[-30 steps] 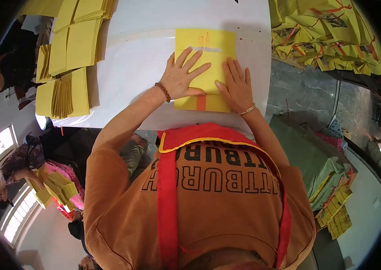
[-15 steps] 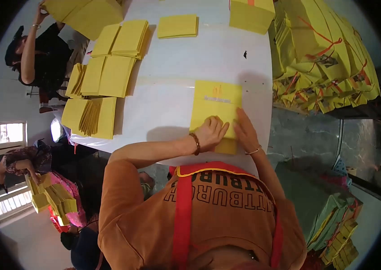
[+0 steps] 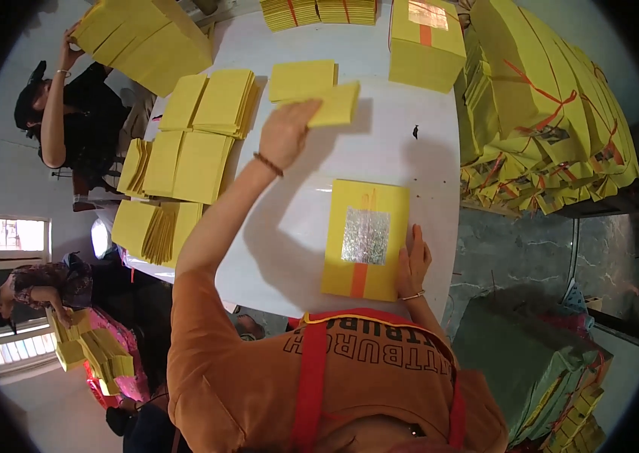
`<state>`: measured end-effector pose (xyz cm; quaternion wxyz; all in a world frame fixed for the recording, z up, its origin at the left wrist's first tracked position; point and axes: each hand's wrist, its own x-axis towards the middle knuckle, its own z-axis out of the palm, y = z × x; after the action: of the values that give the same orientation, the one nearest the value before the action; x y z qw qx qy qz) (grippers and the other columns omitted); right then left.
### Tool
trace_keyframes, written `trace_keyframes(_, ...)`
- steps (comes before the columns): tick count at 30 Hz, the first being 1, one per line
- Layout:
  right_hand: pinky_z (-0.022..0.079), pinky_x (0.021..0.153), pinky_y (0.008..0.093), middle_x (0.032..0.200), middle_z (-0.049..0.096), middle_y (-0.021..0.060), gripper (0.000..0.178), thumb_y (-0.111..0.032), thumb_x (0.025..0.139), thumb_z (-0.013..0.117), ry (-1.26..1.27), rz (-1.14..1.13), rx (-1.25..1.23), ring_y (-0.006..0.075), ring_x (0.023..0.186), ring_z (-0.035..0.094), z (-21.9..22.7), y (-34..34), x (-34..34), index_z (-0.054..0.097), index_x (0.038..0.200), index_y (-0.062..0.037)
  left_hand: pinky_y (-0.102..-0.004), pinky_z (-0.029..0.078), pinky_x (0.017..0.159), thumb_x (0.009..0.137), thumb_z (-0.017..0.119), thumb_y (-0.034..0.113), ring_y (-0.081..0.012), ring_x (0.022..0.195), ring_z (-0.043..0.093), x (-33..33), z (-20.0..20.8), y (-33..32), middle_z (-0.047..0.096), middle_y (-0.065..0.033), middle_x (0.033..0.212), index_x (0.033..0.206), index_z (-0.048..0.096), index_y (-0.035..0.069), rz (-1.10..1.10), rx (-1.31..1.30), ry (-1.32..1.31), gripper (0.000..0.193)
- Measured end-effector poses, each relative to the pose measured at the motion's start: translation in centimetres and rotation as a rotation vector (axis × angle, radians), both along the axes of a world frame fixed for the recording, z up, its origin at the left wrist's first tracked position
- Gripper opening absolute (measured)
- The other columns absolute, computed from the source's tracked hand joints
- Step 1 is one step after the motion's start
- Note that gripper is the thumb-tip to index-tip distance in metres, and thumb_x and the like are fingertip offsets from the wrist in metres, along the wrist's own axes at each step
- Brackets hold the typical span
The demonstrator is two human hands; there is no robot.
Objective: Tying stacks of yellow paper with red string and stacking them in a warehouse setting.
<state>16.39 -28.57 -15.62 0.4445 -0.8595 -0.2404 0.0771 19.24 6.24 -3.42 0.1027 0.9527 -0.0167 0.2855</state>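
Observation:
My left hand (image 3: 288, 134) is closed on a folded sheet of yellow joss paper (image 3: 338, 107), held over the table beside a small pile of folded joss paper (image 3: 300, 79). In front of me lies flat yellow joss paper (image 3: 338, 264), its top sheet bearing a silver foil square (image 3: 365, 235) over an orange stripe. My right hand (image 3: 415, 264) rests along the right edge of this paper, fingers stretched out and nothing gripped in them. How many sheets lie underneath I cannot make out.
Folded paper piles (image 3: 202, 162) cover the left of the white table (image 3: 274, 275). A tall block of foil-marked paper (image 3: 425, 68) stands far right, with tied yellow bundles (image 3: 554, 98) beyond. At the far left another person (image 3: 70, 124) holds a large yellow stack (image 3: 146, 41).
My left hand has swung forward and left from the sheet in front of me, carrying it folded. A sheet with silver foil now shows there. My right hand stays at its edge.

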Motion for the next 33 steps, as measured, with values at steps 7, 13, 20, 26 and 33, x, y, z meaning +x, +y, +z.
trace_keyframes(7,0.01,0.103,0.0414,0.133,0.038,0.0179,0.049,-0.02,0.085,0.036,-0.03,0.056,-0.099,0.027,0.126,0.03,0.7,0.7,0.0,0.035,0.129,0.0008,-0.0397,0.039,0.088,0.073,0.05,0.002,-0.025,0.106,0.049,7.5,-7.5,10.4,0.055,-0.0063,0.112,0.119,0.05,0.014,0.141,0.326,-0.029,0.047)
trace_keyframes(13,0.01,0.103,0.042,0.132,0.039,0.0173,0.051,-0.015,0.081,0.037,-0.076,0.067,-0.188,0.0272,0.128,0.029,0.4,0.8,0.1,0.036,0.129,0.0005,-0.0379,0.037,0.091,0.078,0.047,0.004,-0.0251,0.109,0.047,9.8,-11.5,13.1,0.051,-0.0066,0.117,0.121,0.047,0.017,0.165,0.339,0.128,0.045)
trace_keyframes(20,0.01,0.103,0.0415,0.132,0.039,0.0172,0.049,-0.022,0.085,0.036,-0.069,0.061,-0.202,0.027,0.128,0.029,0.5,0.9,0.3,0.037,0.129,0.0005,-0.0388,0.036,0.094,0.074,0.051,0.006,-0.0277,0.115,0.042,10.0,-11.1,13.1,0.046,-0.0099,0.125,0.126,0.042,0.016,0.102,0.183,0.395,0.053)
trace_keyframes(26,0.014,0.102,0.0427,0.13,0.042,0.0158,0.049,-0.024,0.084,0.042,-0.095,0.047,-0.191,0.0283,0.126,0.032,0.4,0.9,0.3,0.039,0.127,0.0004,-0.0457,0.016,0.105,0.073,0.047,0.01,-0.0249,0.131,0.018,9.6,-11.2,12.5,0.021,-0.0085,0.142,0.135,0.028,0.019,0.216,0.197,0.625,0.065)
trace_keyframes(33,0.013,0.102,0.0424,0.129,0.041,0.0165,0.053,-0.021,0.079,0.051,-0.107,0.048,-0.198,0.0286,0.126,0.031,0.6,1.0,-0.1,0.039,0.126,0.0003,-0.0472,0.007,0.107,0.07,0.049,0.013,-0.0245,0.134,0.009,9.8,-11.5,13.1,0.014,-0.0079,0.145,0.136,0.025,0.023,0.194,0.019,0.694,0.071)
